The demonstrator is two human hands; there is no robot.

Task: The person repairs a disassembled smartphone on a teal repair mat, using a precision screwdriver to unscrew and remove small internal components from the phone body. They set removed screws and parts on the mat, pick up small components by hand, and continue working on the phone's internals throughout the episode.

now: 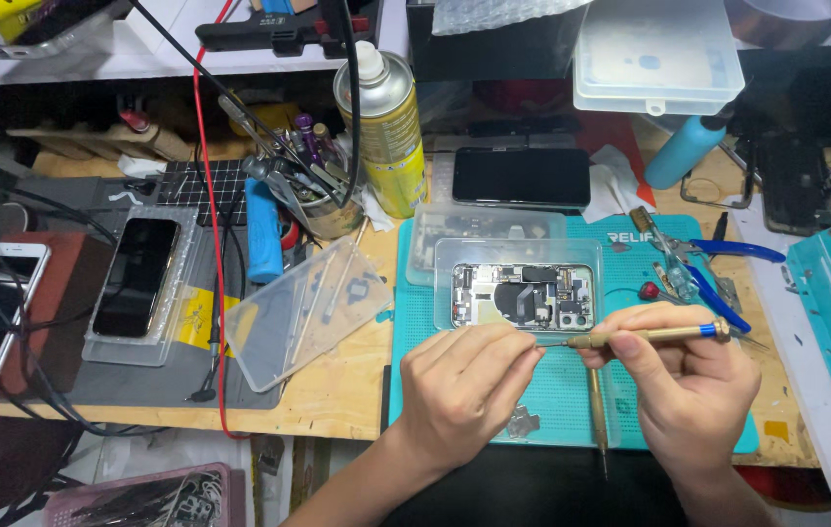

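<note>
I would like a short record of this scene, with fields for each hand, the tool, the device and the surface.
left hand: fingertips pinched at the screwdriver's tip
right hand: holds the brass screwdriver level, tip pointing left
device: opened phone, inner parts showing, inside a clear tray
surface: teal mat on a wooden bench
nearby: second screwdriver lying on the mat; blue-handled pliers; yellow spray can

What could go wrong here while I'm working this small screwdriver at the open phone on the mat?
The screwdriver tip sits between your left hand and right hand; a slip could jab a fingertip or scratch the exposed boards of the opened phone. A loose metal bracket lies near the front edge of the teal mat, where a wrist might knock it off. A second screwdriver also lies under your right hand and could roll.
</note>
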